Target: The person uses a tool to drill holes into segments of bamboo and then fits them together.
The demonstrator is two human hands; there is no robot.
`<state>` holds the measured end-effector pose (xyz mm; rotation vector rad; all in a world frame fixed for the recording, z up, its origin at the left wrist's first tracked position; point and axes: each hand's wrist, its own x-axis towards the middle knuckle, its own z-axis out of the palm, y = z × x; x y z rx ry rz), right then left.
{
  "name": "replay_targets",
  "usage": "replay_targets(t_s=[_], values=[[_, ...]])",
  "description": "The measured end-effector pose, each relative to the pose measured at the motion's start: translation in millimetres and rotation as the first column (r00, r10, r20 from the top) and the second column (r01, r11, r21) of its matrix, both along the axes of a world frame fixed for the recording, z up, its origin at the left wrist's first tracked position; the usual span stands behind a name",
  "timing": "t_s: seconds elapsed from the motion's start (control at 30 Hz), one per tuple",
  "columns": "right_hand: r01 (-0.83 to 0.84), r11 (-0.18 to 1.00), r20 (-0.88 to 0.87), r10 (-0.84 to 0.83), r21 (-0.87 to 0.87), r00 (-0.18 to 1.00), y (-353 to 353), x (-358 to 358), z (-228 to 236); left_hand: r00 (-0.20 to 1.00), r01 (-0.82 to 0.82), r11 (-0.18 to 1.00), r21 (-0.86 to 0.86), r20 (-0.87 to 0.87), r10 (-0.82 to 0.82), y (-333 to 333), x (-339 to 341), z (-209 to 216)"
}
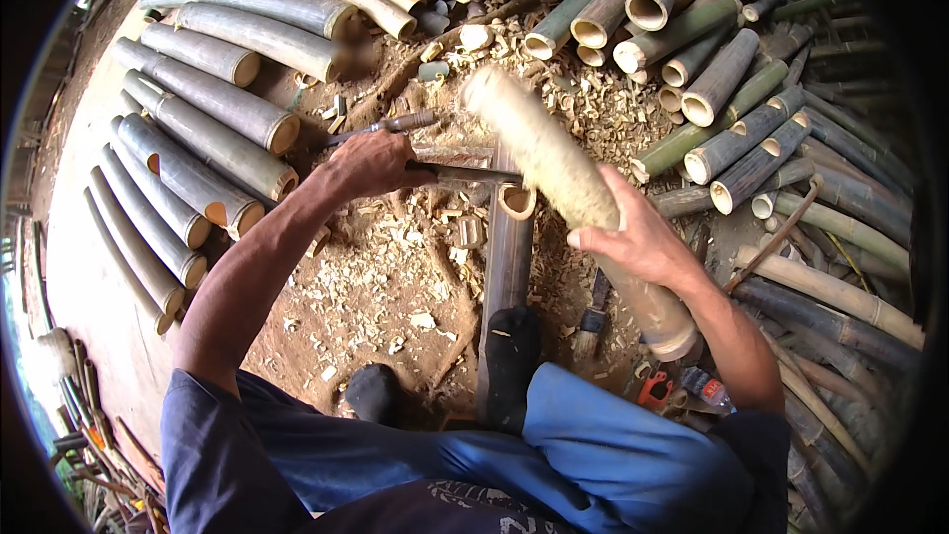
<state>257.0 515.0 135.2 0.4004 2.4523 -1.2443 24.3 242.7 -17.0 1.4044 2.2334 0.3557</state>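
My left hand [374, 166] is closed around a dark, narrow chisel [470, 175]. Its far end lies at a rounded cut hole [516, 200] in a dark bamboo pole [508, 262]. This pole runs away from me between my legs, with my right foot [512, 351] in a dark sock resting on it. In my right hand [641, 234] is a thick, pale club [549, 148], gripped around its middle and slanting up to the left. Its upper part looks frayed and slightly blurred, and hangs just right of the hole and above the pole.
Cut bamboo poles [213, 143] lie in a row at left. More bamboo [727, 79] is piled at right and far. Wood chips [583, 104] cover the ground. A wooden-handled tool [407, 122] lies beyond my left hand; a brush-like tool [590, 326] and plastic bottle [704, 388] are near my right leg.
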Motion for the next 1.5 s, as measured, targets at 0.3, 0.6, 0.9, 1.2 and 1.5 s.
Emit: replay_targets(t_s=[0.3,0.6,0.9,1.2,1.5], values=[[-0.020,0.998,0.215,0.007,0.055,0.976,2.2,-12.4,-7.4,0.994,-0.023,0.982,-0.187,0.103,0.043,7.8,3.4,9.5],[-0.217,0.946,0.465,0.084,0.239,0.881,-15.8,-32.3,-7.5,0.995,0.035,0.988,-0.147,0.099,-0.020,3.9,1.8,8.1],[0.146,0.989,-0.041,-0.146,0.009,0.988,22.3,20.7,-19.8,0.960,0.272,0.951,0.147,0.023,-0.278,-14.6,44.6,-1.1],[0.302,0.953,-0.195,-0.302,-0.031,0.933,24.6,81.4,-25.6,0.999,-0.046,0.998,-0.050,0.014,0.047,36.6,38.6,8.1],[0.180,0.960,-0.039,-0.176,0.213,0.984,19.9,105.1,-19.2,0.995,-0.077,0.979,-0.188,0.053,0.088,38.5,42.2,13.6]])
